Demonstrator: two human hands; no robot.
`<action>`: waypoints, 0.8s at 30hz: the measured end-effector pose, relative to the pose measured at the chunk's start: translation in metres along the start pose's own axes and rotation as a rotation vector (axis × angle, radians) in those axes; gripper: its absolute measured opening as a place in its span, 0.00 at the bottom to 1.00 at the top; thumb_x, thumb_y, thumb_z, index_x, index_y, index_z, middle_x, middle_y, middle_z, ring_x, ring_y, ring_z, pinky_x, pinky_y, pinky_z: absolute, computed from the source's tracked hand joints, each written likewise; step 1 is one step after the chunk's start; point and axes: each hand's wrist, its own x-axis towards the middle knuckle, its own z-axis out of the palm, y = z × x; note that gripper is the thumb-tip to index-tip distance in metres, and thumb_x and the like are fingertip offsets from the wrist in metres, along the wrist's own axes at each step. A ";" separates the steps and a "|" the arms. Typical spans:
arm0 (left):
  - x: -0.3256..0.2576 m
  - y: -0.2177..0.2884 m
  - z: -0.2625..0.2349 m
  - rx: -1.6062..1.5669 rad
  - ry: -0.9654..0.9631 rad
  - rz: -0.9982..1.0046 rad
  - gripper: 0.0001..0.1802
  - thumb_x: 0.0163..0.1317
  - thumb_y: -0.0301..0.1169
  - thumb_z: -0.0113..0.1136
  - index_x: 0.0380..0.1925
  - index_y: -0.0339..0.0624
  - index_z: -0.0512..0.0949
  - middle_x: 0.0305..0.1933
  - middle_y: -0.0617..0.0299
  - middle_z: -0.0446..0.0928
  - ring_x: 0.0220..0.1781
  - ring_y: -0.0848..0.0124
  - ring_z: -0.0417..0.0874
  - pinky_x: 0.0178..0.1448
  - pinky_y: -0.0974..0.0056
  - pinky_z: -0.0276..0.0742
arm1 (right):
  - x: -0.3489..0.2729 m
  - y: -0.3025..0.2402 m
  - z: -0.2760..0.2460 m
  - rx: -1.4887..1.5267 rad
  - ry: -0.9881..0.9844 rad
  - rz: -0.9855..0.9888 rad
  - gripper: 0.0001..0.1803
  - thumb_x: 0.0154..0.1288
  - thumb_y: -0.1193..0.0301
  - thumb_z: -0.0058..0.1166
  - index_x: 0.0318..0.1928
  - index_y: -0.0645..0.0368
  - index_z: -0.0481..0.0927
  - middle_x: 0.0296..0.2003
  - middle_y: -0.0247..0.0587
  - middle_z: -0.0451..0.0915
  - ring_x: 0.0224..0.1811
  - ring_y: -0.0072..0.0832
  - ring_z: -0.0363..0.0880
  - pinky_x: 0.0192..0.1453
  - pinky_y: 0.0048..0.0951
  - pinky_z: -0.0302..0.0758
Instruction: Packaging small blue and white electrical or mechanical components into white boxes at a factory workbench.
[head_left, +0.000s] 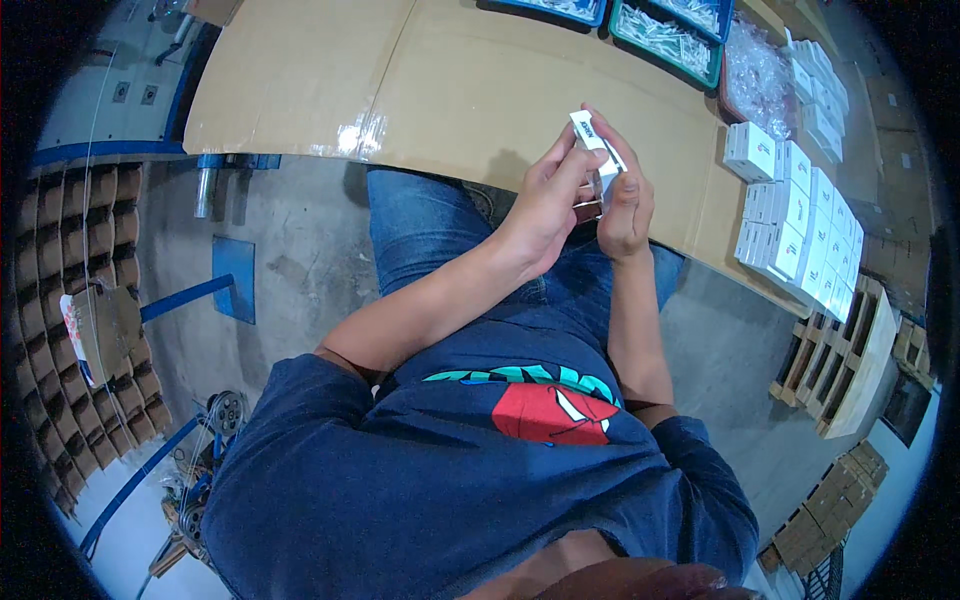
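A small white carton [610,160] with dark print is held up between my two hands, just over the near edge of the cardboard-covered table [460,90]. My left hand [555,200] is closed on the carton from the left, thumb pressed against its face. From the right, my right hand [630,205] wraps round it, with fingers along the far side and the thumb in front. Between the palms the carton's lower part is mostly hidden; I cannot make out whether its flap is open.
Blue and green trays [665,55] of small white pieces stand at the far edge. Beside them lies a bin of clear plastic packets [755,75]. Stacked white cartons [800,225] line the table's right end. A wooden pallet [840,360] is on the floor at right; cardboard dividers [80,300] stand left.
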 end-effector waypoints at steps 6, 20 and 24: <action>0.005 -0.004 -0.005 0.018 -0.027 -0.018 0.31 0.71 0.43 0.55 0.72 0.58 0.62 0.45 0.71 0.73 0.43 0.78 0.75 0.49 0.66 0.75 | 0.000 -0.008 0.002 0.040 0.015 0.097 0.42 0.80 0.41 0.29 0.69 0.67 0.71 0.69 0.57 0.71 0.66 0.44 0.75 0.69 0.38 0.71; 0.008 -0.016 -0.014 0.193 -0.120 0.099 0.40 0.74 0.41 0.58 0.78 0.46 0.49 0.67 0.59 0.66 0.63 0.65 0.76 0.64 0.60 0.77 | 0.009 0.010 -0.006 0.120 -0.025 0.060 0.55 0.71 0.27 0.26 0.73 0.66 0.66 0.74 0.56 0.64 0.77 0.44 0.62 0.77 0.42 0.60; 0.012 -0.015 -0.021 0.216 -0.063 0.027 0.44 0.70 0.34 0.66 0.77 0.42 0.49 0.68 0.57 0.66 0.67 0.63 0.74 0.64 0.62 0.80 | 0.010 -0.005 -0.001 0.287 -0.032 0.212 0.63 0.62 0.20 0.31 0.75 0.65 0.62 0.76 0.54 0.60 0.77 0.43 0.62 0.78 0.42 0.58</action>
